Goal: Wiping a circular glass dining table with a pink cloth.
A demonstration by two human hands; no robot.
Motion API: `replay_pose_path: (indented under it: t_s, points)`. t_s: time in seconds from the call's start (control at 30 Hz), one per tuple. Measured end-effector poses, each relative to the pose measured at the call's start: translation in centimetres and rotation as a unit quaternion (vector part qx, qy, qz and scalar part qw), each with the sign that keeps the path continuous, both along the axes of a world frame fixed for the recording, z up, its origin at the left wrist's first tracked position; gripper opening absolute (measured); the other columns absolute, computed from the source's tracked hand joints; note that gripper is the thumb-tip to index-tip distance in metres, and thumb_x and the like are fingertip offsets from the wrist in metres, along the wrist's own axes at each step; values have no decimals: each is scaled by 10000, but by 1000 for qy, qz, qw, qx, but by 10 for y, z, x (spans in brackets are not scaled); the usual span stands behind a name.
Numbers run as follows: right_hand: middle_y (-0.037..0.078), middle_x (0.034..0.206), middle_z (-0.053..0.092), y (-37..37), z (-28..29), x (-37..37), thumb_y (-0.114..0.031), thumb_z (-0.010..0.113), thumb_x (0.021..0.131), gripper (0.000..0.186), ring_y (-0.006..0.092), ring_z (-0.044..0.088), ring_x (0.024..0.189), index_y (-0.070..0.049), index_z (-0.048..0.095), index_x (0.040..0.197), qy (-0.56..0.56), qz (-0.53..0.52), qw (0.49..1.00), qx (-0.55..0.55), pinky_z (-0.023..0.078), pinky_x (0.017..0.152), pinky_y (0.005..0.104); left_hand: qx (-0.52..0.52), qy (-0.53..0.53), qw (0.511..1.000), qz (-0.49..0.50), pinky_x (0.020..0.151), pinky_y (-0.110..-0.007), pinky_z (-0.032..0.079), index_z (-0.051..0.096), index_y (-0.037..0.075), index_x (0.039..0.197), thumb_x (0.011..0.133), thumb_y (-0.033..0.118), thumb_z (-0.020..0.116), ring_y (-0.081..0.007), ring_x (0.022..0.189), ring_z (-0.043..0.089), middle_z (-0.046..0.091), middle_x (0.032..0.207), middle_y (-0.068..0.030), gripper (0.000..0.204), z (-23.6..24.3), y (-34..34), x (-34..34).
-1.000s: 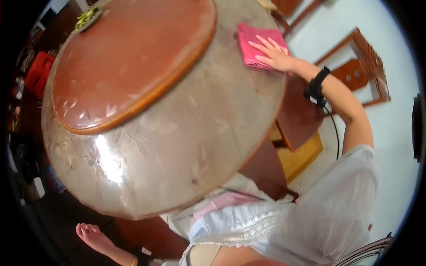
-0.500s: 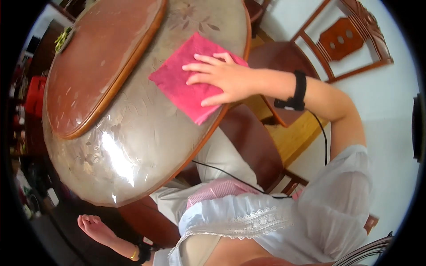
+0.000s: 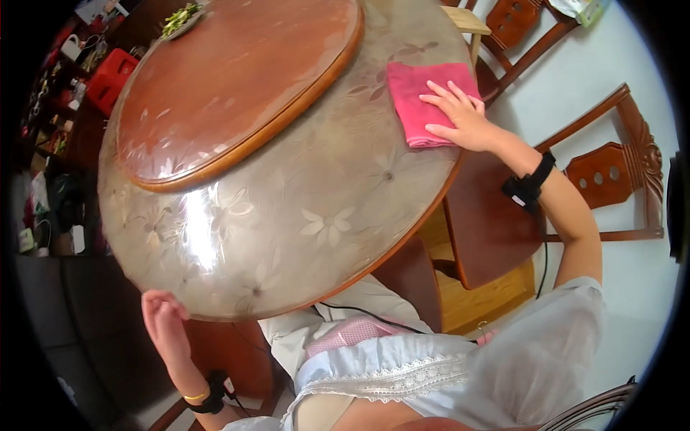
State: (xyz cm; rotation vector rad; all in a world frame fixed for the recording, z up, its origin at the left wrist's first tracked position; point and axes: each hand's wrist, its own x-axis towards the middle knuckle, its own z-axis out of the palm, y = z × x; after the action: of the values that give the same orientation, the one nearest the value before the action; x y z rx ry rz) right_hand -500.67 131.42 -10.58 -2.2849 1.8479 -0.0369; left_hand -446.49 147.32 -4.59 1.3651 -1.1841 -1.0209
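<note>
A round table (image 3: 302,284) with a clear flowered cover carries a raised brown disc (image 3: 237,86) under clear film. My right hand (image 3: 460,118) lies open, fingers spread, on a folded pink cloth (image 3: 410,97) at the table's right side. My left hand (image 3: 164,316), fingers curled with nothing visible in them, is at the near left rim; whether it touches the rim is unclear. A plate of green vegetables (image 3: 180,21) sits at the disc's far edge.
Wooden chairs (image 3: 607,179) stand along the right, one seat (image 3: 489,237) close below my right forearm. A yellow wooden piece (image 3: 481,294) lies beneath. A red plastic stool (image 3: 111,79) and cluttered dark shelving (image 3: 61,144) are at the left, above a dark surface (image 3: 65,294).
My right hand and the cloth swept inward toward the near side, then back out to the far right. My left hand has risen to the table's near left rim. The view has shifted.
</note>
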Motion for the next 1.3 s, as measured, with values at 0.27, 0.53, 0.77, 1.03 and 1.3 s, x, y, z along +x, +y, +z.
replay_pose_path:
  t_s: [0.27,0.53,0.77,1.03,1.3]
  points:
    - [62,1476,181,40,4,56,-540,446,842,587,335,92,1360,-256,363,1349,-22,121,992,-33,68,1054,498,68,-85,980,-168,652,-227,417,495,4,950,761,-66,479,-112,727,513,528,781,-39,202,7,-2,-62]
    - [57,1467,210,57,-2,97,-493,526,799,584,324,126,1355,-247,417,1317,-104,281,953,-45,117,1044,526,64,-60,981,-175,610,-222,431,475,4,966,769,-20,517,-122,679,517,524,772,-55,203,0,-12,-66]
    - [38,1470,203,-72,8,15,-545,440,826,596,304,129,1359,-270,351,1346,14,170,985,-13,124,1047,509,25,-117,993,19,588,-212,410,444,11,1009,774,78,495,-113,648,482,488,764,-58,249,-3,3,-42]
    - [29,1492,116,-168,1,-72,-605,360,854,626,303,112,1362,-304,256,1393,78,6,997,15,104,1044,484,-10,-49,996,79,611,-215,390,439,9,1038,758,34,450,-115,669,467,470,784,-51,281,5,-8,-53]
    - [48,1489,137,-110,-3,-23,-591,409,838,620,332,104,1358,-301,303,1376,40,92,995,7,83,1037,519,-22,-69,995,65,620,-223,412,436,16,1040,781,54,503,-128,664,485,488,810,-67,271,-11,9,-71]
